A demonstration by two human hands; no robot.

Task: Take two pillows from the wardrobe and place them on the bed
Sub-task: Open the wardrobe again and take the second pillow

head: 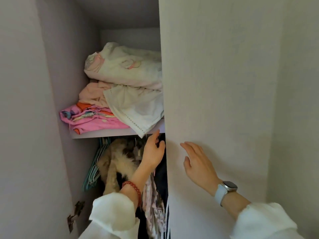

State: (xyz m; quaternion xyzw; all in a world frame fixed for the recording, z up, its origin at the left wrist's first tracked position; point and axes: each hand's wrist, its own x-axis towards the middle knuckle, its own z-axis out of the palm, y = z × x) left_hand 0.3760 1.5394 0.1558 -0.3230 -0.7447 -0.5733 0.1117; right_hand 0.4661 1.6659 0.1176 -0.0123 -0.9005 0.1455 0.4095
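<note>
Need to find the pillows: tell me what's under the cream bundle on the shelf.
Under the cream bundle lie peach cloth, a white stitched cover and pink fabric. The closed door hides the stack's right part.

pink folded cloth (93,119) on shelf | hangers (96,161) below | furry garment (117,159)

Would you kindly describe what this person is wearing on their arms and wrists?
Both arms wear loose white sleeves with wide cuffs, pushed back from the wrists. The left wrist carries a red bead bracelet; the right wrist a watch with a rounded silver case and a pale blue-grey band. The left hand and right hand are bare, with no rings visible.
</note>
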